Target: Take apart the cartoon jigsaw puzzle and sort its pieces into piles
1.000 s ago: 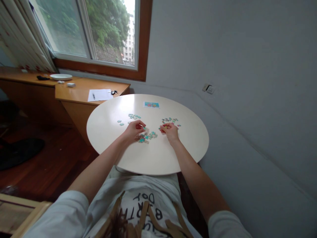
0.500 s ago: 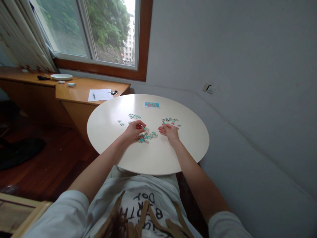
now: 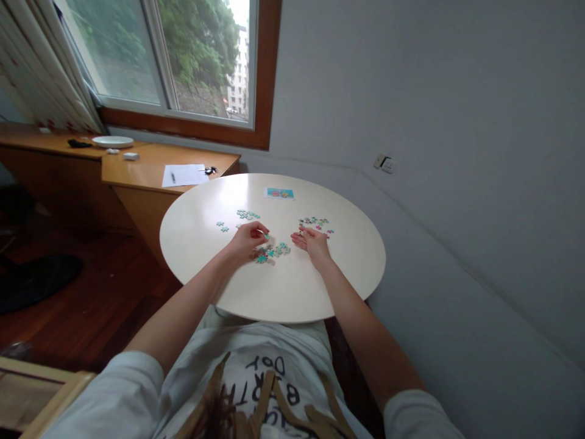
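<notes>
Both my hands rest on a round white table [image 3: 283,292] among loose jigsaw pieces. My left hand [image 3: 247,239] is curled, its fingertips pinching a small piece at the edge of a partly joined cluster of teal and pink pieces [image 3: 272,251]. My right hand [image 3: 311,240] lies flat with fingers stretched out, its tips touching a loose pile of pieces [image 3: 315,223]. More pieces [image 3: 247,214] lie farther back on the left. A small reference picture [image 3: 280,193] lies at the far edge.
A wooden desk [image 3: 137,174] stands to the left under a window, carrying a sheet of paper [image 3: 183,175], keys and a white plate [image 3: 112,141]. A grey wall with a socket [image 3: 386,163] runs along the right. Dark wooden floor lies at left.
My right hand has opened from a pinch to flat fingers and slid slightly back toward the right pile. My left hand has stayed in place.
</notes>
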Demonstrator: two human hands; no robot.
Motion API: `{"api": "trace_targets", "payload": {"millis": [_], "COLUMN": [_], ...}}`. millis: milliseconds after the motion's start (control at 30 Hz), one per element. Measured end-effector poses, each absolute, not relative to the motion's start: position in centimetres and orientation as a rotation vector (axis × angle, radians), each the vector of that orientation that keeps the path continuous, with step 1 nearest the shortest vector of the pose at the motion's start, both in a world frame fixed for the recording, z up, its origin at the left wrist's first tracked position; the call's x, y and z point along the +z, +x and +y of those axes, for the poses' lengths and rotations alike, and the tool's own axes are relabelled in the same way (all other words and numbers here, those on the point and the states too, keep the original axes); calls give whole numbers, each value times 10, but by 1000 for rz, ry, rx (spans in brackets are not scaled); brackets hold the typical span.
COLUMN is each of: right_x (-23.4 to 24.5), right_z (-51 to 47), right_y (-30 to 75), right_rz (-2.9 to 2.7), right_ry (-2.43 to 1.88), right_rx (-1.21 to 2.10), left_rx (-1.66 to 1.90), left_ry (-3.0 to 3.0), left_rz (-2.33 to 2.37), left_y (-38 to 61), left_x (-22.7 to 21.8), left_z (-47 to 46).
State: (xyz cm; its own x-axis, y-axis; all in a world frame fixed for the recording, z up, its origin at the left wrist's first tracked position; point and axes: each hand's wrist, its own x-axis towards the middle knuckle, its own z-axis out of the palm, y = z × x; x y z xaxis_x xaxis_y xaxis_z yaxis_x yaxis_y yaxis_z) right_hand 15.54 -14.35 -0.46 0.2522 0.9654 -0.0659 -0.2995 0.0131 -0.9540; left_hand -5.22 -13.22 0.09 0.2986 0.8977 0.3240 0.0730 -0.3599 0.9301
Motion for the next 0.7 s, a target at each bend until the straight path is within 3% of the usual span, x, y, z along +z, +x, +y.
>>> {"api": "trace_targets", "payload": {"millis": [700], "right_x": [0], "right_z": [-148], "right_y": [157], "right_rz": [-908], "right_ry": [-1082], "right_rx": [1046], "left_rx": [1178], "left_ry": [1671], "left_rz": [885], "left_y": [-52], "left_x": [2], "left_z": [-132]}}
